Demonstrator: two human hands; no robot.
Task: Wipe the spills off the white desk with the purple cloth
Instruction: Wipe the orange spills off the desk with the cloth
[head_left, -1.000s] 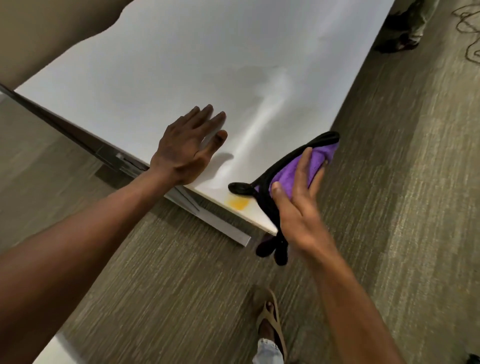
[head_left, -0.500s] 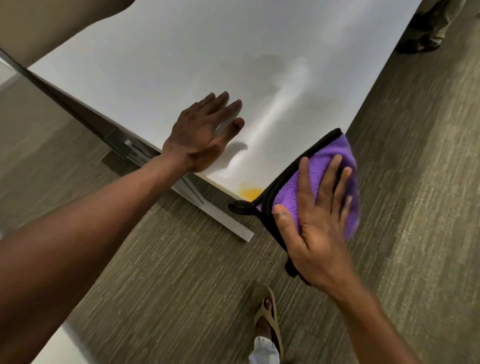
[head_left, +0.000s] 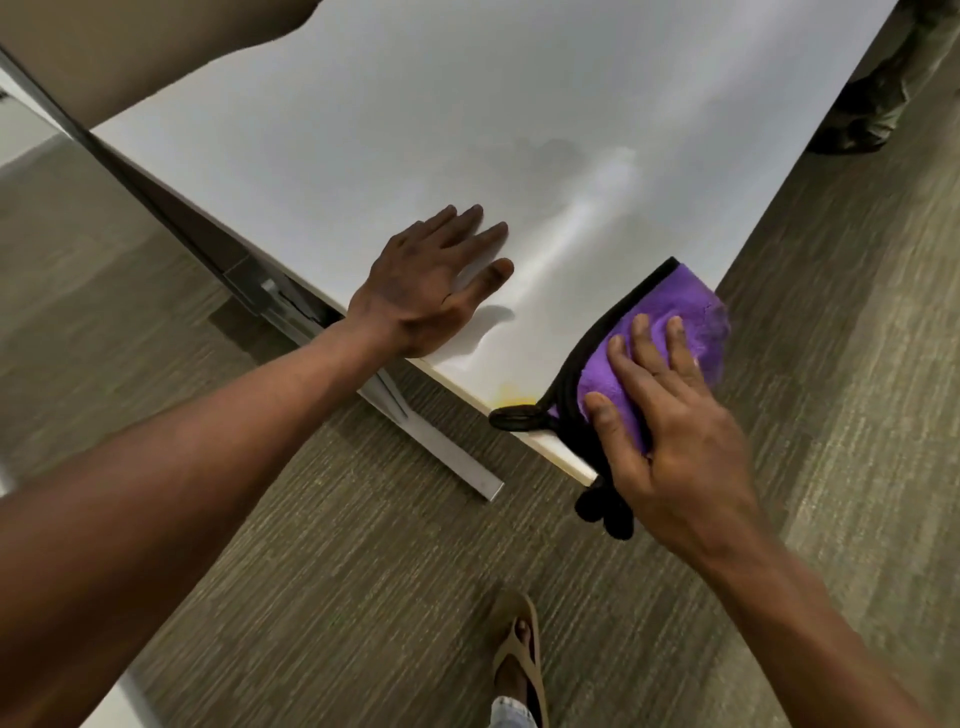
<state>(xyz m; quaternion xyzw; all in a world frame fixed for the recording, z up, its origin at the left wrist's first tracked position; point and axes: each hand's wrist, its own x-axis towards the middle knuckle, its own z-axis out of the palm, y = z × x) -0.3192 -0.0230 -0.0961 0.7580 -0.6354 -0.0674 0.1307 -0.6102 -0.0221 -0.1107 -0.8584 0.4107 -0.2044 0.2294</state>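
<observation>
Because the purple cloth (head_left: 691, 317) sits right on the near corner of the white desk (head_left: 363, 130), with part of it hanging past the edge, my main worry is that a careless stroke drags it off onto the carpet (head_left: 363, 571). Its black-trimmed border and a loose black tab dangle below the desk edge already, so little holds it there but my palm.

Just beside the cloth, on its left and touching its black loop, lies the yellow spill (head_left: 511, 397), hard against the near edge of the desk. If I sweep toward myself, I judge the liquid could be pushed over the lip and drip onto the floor near my sandalled foot (head_left: 519, 660). If I sweep away, I may only smear it across clean surface; a pale streak (head_left: 576, 228) farther up the desk may be such a smear, though I cannot tell.

My right hand (head_left: 670, 415) lies flat on top of the cloth, fingers straight and slightly spread, pressing it down rather than gripping it. My left hand (head_left: 431, 283) rests well apart from it, farther left on the desktop, palm down and fingers straight, bracing me.
</observation>
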